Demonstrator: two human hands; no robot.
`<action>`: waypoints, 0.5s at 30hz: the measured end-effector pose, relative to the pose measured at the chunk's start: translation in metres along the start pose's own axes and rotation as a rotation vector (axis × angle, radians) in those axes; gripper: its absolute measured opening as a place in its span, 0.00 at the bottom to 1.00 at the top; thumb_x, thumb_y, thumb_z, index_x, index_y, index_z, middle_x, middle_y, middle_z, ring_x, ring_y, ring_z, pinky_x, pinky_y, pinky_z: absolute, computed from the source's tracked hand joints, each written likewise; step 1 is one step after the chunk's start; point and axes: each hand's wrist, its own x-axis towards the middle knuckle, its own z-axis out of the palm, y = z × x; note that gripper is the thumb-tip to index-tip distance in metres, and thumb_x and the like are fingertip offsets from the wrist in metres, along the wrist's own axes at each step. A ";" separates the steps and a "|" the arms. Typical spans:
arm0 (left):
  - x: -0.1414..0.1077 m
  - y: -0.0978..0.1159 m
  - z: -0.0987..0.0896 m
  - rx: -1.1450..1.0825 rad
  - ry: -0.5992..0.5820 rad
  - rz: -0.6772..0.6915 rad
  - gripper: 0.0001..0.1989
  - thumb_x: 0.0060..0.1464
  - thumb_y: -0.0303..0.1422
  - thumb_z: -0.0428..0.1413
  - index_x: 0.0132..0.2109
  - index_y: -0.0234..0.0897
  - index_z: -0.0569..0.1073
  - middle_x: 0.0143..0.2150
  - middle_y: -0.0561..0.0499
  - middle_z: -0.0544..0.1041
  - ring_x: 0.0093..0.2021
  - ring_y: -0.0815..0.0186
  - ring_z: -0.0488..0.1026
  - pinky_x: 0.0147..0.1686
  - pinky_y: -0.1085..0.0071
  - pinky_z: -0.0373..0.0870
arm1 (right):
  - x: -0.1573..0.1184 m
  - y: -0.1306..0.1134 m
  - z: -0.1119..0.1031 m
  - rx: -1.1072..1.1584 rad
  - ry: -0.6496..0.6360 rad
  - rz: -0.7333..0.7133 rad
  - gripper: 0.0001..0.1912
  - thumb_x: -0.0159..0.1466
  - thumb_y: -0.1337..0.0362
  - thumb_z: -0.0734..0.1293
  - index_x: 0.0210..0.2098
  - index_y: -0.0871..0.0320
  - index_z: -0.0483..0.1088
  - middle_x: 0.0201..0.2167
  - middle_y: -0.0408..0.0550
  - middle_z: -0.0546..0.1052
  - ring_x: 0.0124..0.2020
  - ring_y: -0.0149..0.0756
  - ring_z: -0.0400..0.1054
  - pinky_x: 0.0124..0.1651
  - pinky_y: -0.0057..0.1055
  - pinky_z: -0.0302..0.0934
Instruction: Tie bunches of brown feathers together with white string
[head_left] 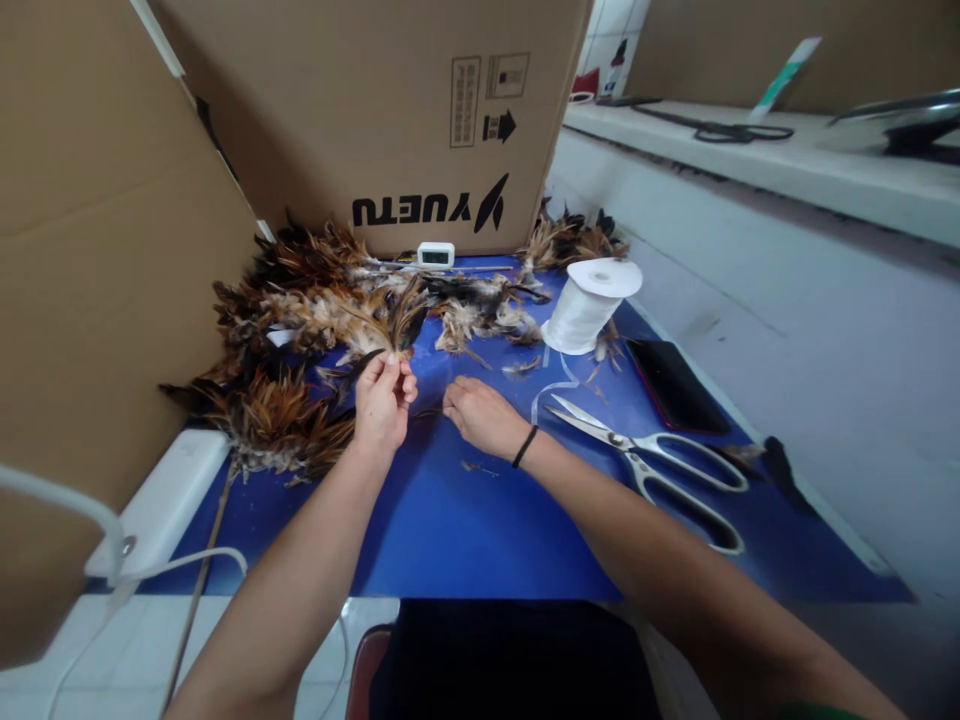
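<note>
My left hand (384, 400) is closed, pinching a small bunch of feathers (405, 318) by its base, with the brown and dark tips fanned upward. Just right of it, my right hand (484, 412) hovers over the blue table with its fingers curled together; what they hold, if anything, is hidden. Around the left hand lie heaps of brown and black feathers (281, 415), with paler, fluffy ones (480, 310) farther back. A spool of white ribbon (589, 310) stands beyond the right hand, its loose end (551, 388) trailing down near the wrist.
Large scissors (637, 445) lie partly spread beside my right forearm, near a dark phone (675, 385). A small white digital display (436, 255) stands before the cardboard box (300, 120). At left is a white power strip (169, 495) with a cable. Black scissors (739, 131) rest on the ledge.
</note>
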 end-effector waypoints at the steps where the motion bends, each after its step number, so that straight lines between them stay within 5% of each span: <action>1: 0.001 0.001 0.000 -0.006 0.010 0.006 0.10 0.47 0.31 0.60 0.29 0.35 0.65 0.24 0.57 0.65 0.19 0.79 0.60 0.16 0.81 0.53 | -0.001 0.002 0.000 0.047 0.029 0.014 0.06 0.61 0.72 0.59 0.33 0.62 0.68 0.34 0.52 0.71 0.37 0.35 0.65 0.44 0.31 0.57; 10: 0.004 0.002 -0.005 -0.016 0.074 0.023 0.11 0.46 0.32 0.61 0.29 0.35 0.65 0.24 0.57 0.64 0.18 0.79 0.60 0.16 0.81 0.52 | -0.001 0.036 0.009 0.739 0.250 0.252 0.02 0.56 0.68 0.62 0.27 0.59 0.66 0.21 0.39 0.70 0.22 0.27 0.64 0.29 0.26 0.58; 15: 0.003 -0.003 -0.005 0.024 0.037 -0.004 0.12 0.43 0.33 0.62 0.29 0.35 0.66 0.24 0.57 0.66 0.18 0.79 0.60 0.16 0.81 0.53 | -0.001 0.029 0.009 0.640 0.320 0.217 0.03 0.55 0.68 0.65 0.30 0.59 0.70 0.25 0.42 0.73 0.26 0.28 0.66 0.33 0.27 0.60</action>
